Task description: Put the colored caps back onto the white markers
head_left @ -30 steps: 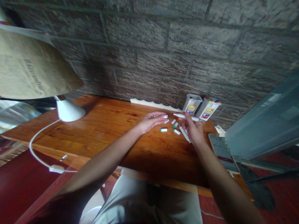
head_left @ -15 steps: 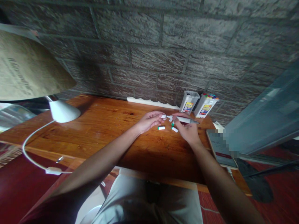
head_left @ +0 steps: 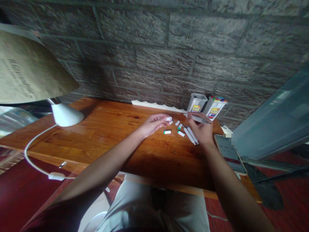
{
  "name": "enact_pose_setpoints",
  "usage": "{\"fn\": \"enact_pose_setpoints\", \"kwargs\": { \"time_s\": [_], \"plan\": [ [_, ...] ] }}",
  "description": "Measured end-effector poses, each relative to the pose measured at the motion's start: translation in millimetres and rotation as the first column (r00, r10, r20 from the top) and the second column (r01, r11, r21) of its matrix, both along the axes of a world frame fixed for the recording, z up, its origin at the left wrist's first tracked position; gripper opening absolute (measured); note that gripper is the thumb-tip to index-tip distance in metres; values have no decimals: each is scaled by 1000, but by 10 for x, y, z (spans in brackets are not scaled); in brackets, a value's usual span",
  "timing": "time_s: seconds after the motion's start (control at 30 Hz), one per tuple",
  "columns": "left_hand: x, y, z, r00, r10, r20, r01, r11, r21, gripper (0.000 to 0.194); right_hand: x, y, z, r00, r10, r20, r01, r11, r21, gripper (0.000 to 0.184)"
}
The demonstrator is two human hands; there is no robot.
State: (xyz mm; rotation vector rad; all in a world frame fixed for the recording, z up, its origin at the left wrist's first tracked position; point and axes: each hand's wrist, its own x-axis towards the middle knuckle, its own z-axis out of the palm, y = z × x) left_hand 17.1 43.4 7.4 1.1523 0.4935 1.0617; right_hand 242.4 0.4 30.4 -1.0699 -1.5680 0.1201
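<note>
My left hand (head_left: 154, 125) pinches a small white marker cap (head_left: 168, 119) between thumb and fingers, above the wooden desk. To the right, my right hand (head_left: 200, 128) is closed on a white marker (head_left: 198, 119), held nearly level and angled slightly down to the right. Two uncapped markers (head_left: 190, 135) lie side by side on the wood below that hand. Several loose white caps with green ends are scattered between the hands, among them one cap (head_left: 167, 132) under my left fingers and another cap (head_left: 181, 133) near the markers.
Two clear marker boxes (head_left: 215, 108) stand against the brick wall, the right one holding colourful markers. A tablet (head_left: 230, 153) lies at the desk's right edge. A lamp (head_left: 66, 114) with a cord stands left. A white wavy-edged strip (head_left: 156, 105) runs along the back.
My right hand has drawn the marker away to the right and slightly up, apart from the cap in my left hand. The two markers on the desk now show. The left hand barely moved.
</note>
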Motion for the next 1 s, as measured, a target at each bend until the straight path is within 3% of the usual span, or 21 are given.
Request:
{"fn": "enact_pose_setpoints", "kwargs": {
  "time_s": [0.13, 0.4, 0.6, 0.73, 1.0],
  "plan": [
    [-10, -9, 35, 999, 10, 40, -10, 1000, -16, 31, 125, 94, -57, 986, -29, -166, 20, 998, -53, 24],
    [-22, -35, 40, 995, -76, 59, 77, 997, -20, 32, -161, -119, 75, 964, 97, -246, -130, 984, -122, 22],
    [-4, -46, 36, 997, -68, 27, 69, 997, -27, 33, -199, -171, 88, 883, 223, -412, -311, 937, -159, 22],
    [11, -60, 29, 998, -52, -40, 53, 998, 32, 36, -260, -168, 38, 887, 273, -371, -368, 905, -212, 22],
    [34, -90, 1, 977, -4, -214, 66, 957, 282, 37, -301, -151, -22, 896, 310, -318, -421, 821, -385, 35]
  ]
}}
